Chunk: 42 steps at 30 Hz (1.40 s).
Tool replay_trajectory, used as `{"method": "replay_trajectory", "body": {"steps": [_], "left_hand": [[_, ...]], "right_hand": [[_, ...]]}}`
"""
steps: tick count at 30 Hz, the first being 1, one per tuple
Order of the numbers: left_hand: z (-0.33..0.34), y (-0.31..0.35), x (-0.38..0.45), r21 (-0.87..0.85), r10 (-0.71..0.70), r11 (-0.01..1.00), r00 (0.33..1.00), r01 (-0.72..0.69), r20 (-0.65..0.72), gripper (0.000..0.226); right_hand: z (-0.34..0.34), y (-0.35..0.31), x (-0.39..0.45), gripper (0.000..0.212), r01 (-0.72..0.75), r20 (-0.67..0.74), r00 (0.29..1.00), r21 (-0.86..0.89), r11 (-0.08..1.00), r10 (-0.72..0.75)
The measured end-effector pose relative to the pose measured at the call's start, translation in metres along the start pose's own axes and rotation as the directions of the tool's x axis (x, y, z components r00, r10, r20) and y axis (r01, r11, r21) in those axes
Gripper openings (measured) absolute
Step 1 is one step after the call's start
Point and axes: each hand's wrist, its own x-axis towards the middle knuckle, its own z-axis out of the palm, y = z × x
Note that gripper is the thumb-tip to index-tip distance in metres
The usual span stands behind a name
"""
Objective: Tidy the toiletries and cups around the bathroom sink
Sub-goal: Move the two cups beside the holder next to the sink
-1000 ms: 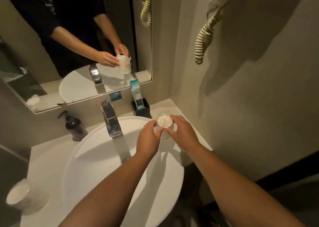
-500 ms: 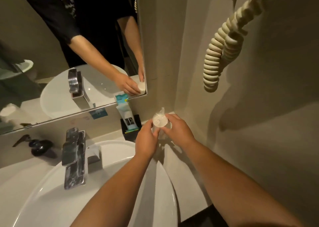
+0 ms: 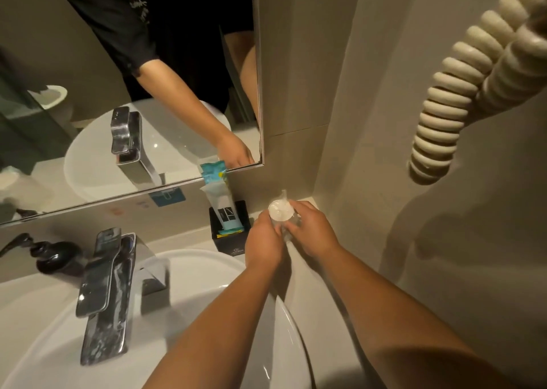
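A clear glass cup (image 3: pixel 279 211) wrapped in thin plastic stands at the back right corner of the counter, close to the wall. My left hand (image 3: pixel 264 242) grips its left side and my right hand (image 3: pixel 310 230) grips its right side. Just left of it a black holder box (image 3: pixel 229 237) holds a white and teal toiletry tube (image 3: pixel 220 208). A black pump soap bottle (image 3: pixel 56 258) stands at the far left behind the basin.
The white round basin (image 3: pixel 183 329) fills the lower left, with a chrome tap (image 3: pixel 103 294) over it. A mirror (image 3: pixel 88 107) runs along the back wall. A cream coiled cord (image 3: pixel 450 101) hangs on the right wall above the counter (image 3: pixel 322 294).
The view has moved in closer and to the right. Both hands have carried the wrapped cup back toward the corner of the counter beside the black holder.
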Motion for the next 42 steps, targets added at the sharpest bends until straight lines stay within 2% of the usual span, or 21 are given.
{"method": "replay_trajectory", "body": {"steps": [6, 12, 17, 20, 22, 25, 27, 32, 38, 42], "left_hand": [[0.002, -0.001, 0.004, 0.009, 0.005, 1.0, 1.0, -0.005, -0.002, 0.03], [0.005, -0.002, 0.005, 0.071, 0.001, 0.997, 1.0, -0.002, 0.013, 0.034], [0.0, 0.001, 0.001, 0.128, 0.019, 0.992, 0.999, -0.025, 0.043, 0.041], [-0.008, 0.002, -0.011, 0.184, 0.077, 0.979, 0.995, -0.089, 0.069, 0.042], [-0.018, 0.001, -0.024, 0.311, 0.147, 0.934, 0.982, -0.176, 0.114, 0.045], [-0.042, -0.002, -0.055, 0.475, 0.289, 0.813, 0.941, -0.337, 0.173, 0.047], [-0.062, -0.01, -0.081, 0.542, 0.318, 0.751, 0.926, -0.377, 0.204, 0.049], [-0.109, -0.049, -0.142, 0.655, 0.263, 0.676, 0.941, -0.338, 0.213, 0.058], [-0.165, -0.103, -0.205, 0.707, 0.176, 0.672, 0.975, -0.22, 0.136, 0.056], [-0.209, -0.138, -0.234, 0.695, 0.172, 0.707, 0.985, -0.131, 0.011, 0.051]], "right_hand": [[0.008, 0.008, 0.012, 0.048, -0.022, 0.001, 1.0, -0.098, 0.995, 0.022], [0.01, 0.012, 0.015, 0.053, -0.007, 0.017, 1.0, -0.144, 0.99, 0.01], [-0.002, 0.005, 0.005, 0.069, 0.012, 0.06, 0.998, -0.212, 0.977, 0.001], [-0.012, -0.001, -0.014, 0.062, 0.036, 0.075, 0.997, -0.266, 0.963, -0.016], [-0.018, -0.005, -0.035, 0.056, 0.041, 0.075, 0.997, -0.336, 0.941, -0.017], [-0.024, -0.013, -0.072, 0.053, 0.081, 0.08, 0.996, -0.472, 0.878, -0.048], [-0.023, -0.023, -0.097, 0.052, 0.122, 0.105, 0.991, -0.527, 0.841, -0.078], [0.002, -0.056, -0.149, 0.056, 0.269, 0.234, 0.959, -0.579, 0.77, -0.159], [0.064, -0.104, -0.19, 0.057, 0.455, 0.391, 0.882, -0.556, 0.696, -0.263], [0.109, -0.139, -0.214, 0.051, 0.567, 0.462, 0.815, -0.507, 0.649, -0.35]]}}
